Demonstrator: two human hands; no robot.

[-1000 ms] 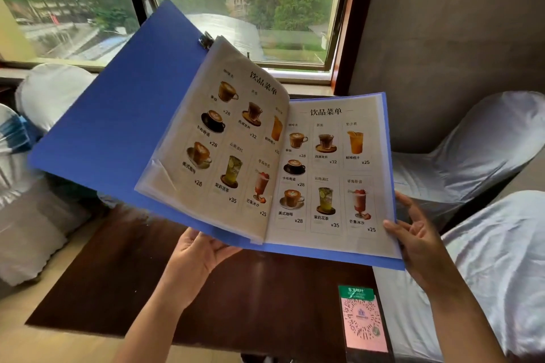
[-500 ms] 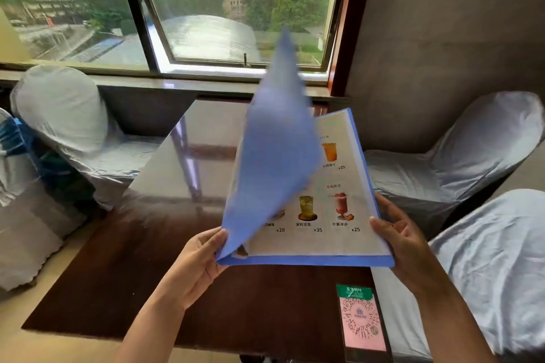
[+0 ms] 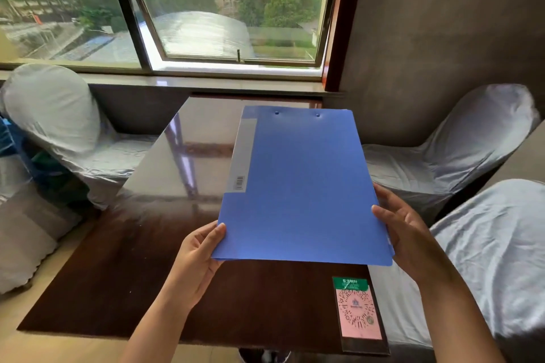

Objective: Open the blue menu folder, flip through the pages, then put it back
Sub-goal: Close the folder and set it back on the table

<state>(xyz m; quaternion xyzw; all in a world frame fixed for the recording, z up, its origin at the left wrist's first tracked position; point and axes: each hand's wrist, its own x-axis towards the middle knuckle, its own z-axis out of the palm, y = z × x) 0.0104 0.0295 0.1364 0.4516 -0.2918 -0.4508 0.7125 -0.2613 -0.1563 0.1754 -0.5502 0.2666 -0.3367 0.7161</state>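
Note:
The blue menu folder is closed, its plain cover facing up, with a grey spine strip and barcode sticker on its left side. I hold it slightly above the dark wooden table. My left hand grips the folder's near left corner from below, thumb at the edge. My right hand holds the near right edge, thumb on the cover and fingers underneath. The menu pages are hidden inside.
A QR code card lies at the table's near right corner. Chairs with white covers stand at the left, the far right and the near right. A window sits behind the table.
The open folder's front cover swung over to the right and shut onto the pages. Both hands now hold the closed folder lower and closer to the table.

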